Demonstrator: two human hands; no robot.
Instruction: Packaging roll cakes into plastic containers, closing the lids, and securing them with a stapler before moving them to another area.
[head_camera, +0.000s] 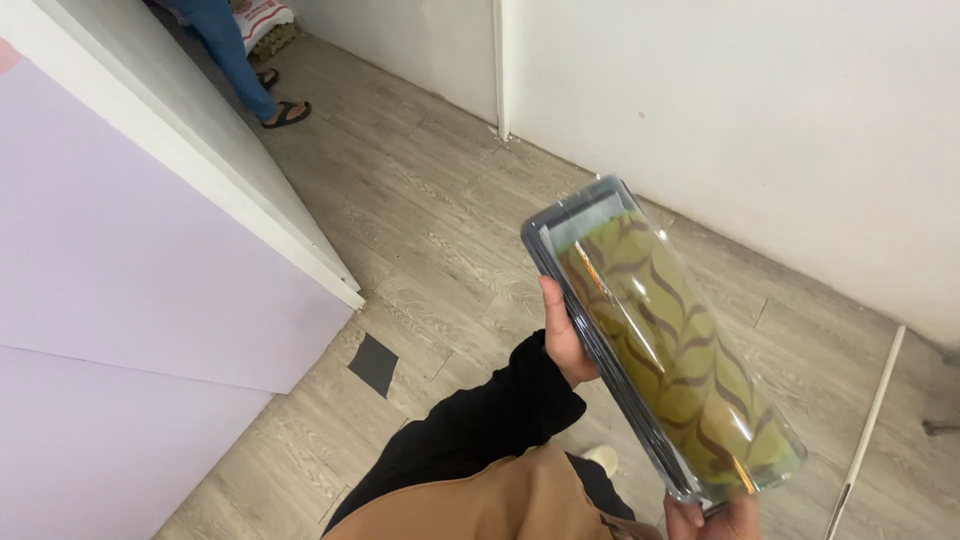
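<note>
You are holding a long clear plastic box with a green-and-brown striped roll cake (668, 340) above the wood floor (430, 230). Your left hand (562, 335) is gripping its near long side, and your right hand (712, 518) is pinching its lower end, mostly hidden.

- Clear plastic package (665, 340): long, rounded lid on a dark grey tray, lying slantwise at centre-right of the head view. Contents: a green roll with brown wavy stripes. Left hand (562, 335) grips its upper long edge; right hand (715, 518) touches its lower end.
- Orange label (742, 477): small strip near the package's lower end.
- Sack (262, 20): white with red print, on the floor at top left, partly out of view.
</note>
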